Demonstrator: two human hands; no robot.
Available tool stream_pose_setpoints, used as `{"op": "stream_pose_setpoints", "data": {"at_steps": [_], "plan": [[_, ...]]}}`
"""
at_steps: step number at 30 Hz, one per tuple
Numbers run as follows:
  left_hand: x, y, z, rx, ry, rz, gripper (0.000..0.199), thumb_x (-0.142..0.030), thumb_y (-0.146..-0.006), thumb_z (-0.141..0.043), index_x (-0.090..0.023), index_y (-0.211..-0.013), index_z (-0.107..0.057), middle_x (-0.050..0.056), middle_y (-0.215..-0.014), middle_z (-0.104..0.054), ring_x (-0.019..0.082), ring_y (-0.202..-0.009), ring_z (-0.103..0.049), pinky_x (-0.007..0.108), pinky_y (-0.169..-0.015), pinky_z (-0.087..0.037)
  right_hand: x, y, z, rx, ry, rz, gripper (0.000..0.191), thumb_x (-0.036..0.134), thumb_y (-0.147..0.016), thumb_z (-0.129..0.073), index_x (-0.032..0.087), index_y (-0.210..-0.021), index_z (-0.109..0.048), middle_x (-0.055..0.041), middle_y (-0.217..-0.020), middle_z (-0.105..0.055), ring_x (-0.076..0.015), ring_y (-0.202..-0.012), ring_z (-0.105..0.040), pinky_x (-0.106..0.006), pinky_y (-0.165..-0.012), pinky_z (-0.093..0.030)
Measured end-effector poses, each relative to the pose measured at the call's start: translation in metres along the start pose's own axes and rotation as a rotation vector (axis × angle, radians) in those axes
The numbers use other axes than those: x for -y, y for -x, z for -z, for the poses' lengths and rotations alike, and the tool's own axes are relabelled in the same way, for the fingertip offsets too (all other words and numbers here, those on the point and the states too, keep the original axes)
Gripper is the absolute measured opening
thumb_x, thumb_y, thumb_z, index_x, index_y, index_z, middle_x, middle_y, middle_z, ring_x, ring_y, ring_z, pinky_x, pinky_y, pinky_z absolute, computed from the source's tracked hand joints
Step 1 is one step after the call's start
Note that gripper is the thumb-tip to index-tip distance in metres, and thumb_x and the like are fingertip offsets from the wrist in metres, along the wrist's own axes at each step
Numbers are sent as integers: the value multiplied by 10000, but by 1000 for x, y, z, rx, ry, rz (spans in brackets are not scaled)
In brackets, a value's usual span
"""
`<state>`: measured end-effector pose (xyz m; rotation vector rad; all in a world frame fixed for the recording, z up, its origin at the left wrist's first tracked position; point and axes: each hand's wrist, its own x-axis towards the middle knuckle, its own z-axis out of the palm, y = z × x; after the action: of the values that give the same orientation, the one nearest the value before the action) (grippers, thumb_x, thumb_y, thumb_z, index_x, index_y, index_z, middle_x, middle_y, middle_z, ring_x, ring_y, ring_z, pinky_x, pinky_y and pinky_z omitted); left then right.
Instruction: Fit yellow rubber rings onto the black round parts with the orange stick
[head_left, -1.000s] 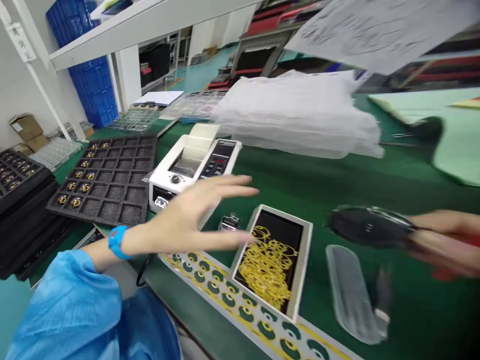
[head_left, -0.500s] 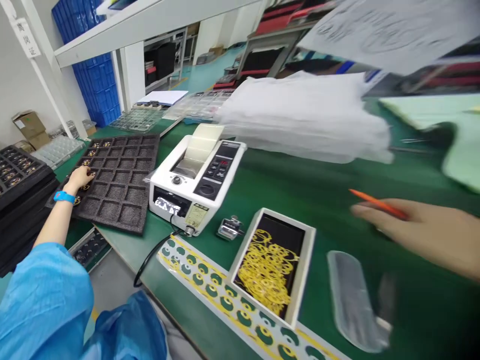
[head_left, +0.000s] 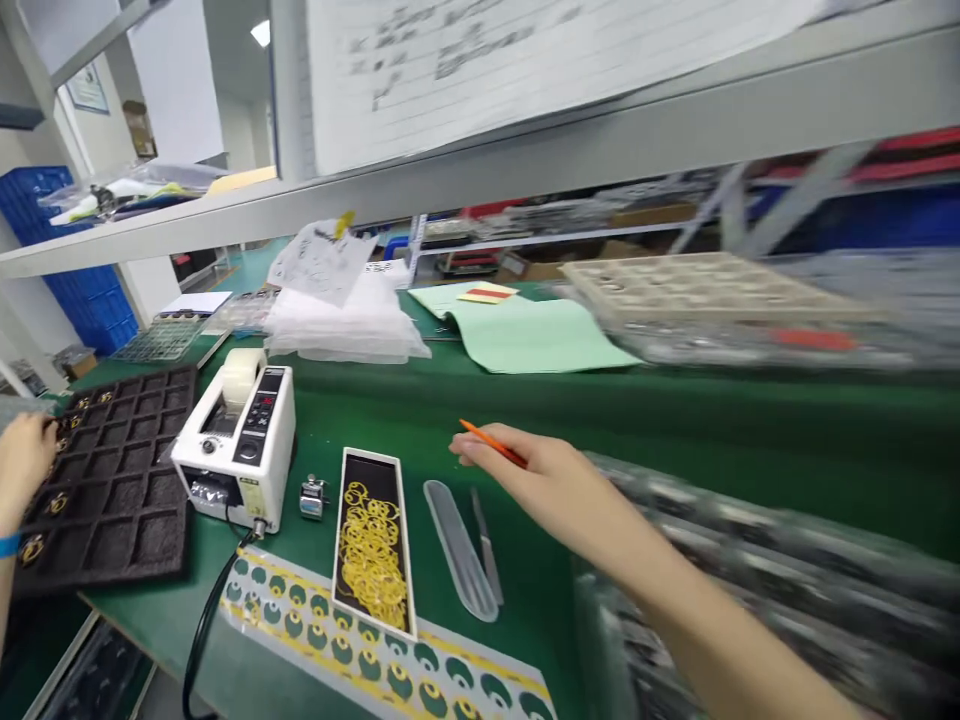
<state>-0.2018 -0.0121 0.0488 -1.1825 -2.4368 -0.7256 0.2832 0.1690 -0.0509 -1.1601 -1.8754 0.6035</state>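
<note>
My right hand (head_left: 510,465) is closed around an orange pointed tool (head_left: 491,442), above the green mat. At the left edge, my left hand (head_left: 26,460) is at a black compartment tray (head_left: 124,465) that has small gold-coloured pieces in its left cells; its fingers are bent, and whether they grip a piece is hidden. A white tape dispenser (head_left: 236,435) sits right of the tray. Beside it are a small metal counter (head_left: 313,497) and a white box (head_left: 409,570) of yellow rings. Right of the box lie a clear plastic case (head_left: 459,550) and a slim metal knife (head_left: 486,550).
A sheet with punched-out shapes (head_left: 337,645) lies along the front edge. Wrapped clear trays (head_left: 712,560) fill the right, under my forearm. Green paper (head_left: 532,335), white plastic bags (head_left: 345,330) and a beige tray (head_left: 712,285) are at the back. A shelf beam (head_left: 480,170) crosses above.
The view has swung right, bringing the green paper and right-hand trays into view. My right hand still holds the orange tool. My left hand remains at the black tray.
</note>
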Motion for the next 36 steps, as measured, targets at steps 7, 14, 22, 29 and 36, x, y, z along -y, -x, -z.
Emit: {"op": "stream_pose_setpoints", "data": {"at_steps": [7, 14, 22, 29, 36], "plan": [[-149, 97, -21, 44, 1015, -238, 192, -364, -923, -565, -215, -1041, -590, 42, -949, -723, 214, -844, -699, 286, -661, -587, 42, 19, 23, -91, -68, -38, 486, 584, -877, -393, 200, -672, -610, -78, -881, -684, -190, -642, -571, -304, -554, -414], [-261, 135, -58, 743, 1565, -328, 259, -293, -901, -619, -209, -1144, -648, 45, -907, -745, 183, -783, -735, 223, -609, -625, 75, 45, 56, -116, -125, 30, 633, 743, -879, -346, 204, -672, -606, -26, -633, -582, -171, -594, -569, -282, -551, -467], [-273, 137, -73, 794, 1633, -333, 247, -220, -899, -637, -260, -1138, -682, 26, -1090, -720, 189, -998, -696, 276, -847, -620, 83, 56, 39, -194, -492, 271, 264, 391, -961, -533, 216, -869, -708, -33, -809, -718, -156, -729, -700, -260, -654, -600], [-262, 136, -68, 917, 1654, -378, 324, -173, -949, -564, -346, -1214, -638, 1, -1219, -680, 177, -1097, -660, 224, -922, -568, 73, 48, 15, -208, -709, 247, 120, 250, -910, -628, 203, -884, -736, -18, -756, -725, -143, -678, -731, -217, -655, -631], [-260, 132, -67, 1014, 1722, -334, 345, -164, -947, -562, -343, -1235, -629, 13, -1217, -684, 215, -1164, -623, 266, -953, -556, 56, 43, 3, -110, -877, 263, 149, 285, -930, -613, 271, -979, -753, -10, -839, -739, -146, -758, -743, -232, -709, -636]]}}
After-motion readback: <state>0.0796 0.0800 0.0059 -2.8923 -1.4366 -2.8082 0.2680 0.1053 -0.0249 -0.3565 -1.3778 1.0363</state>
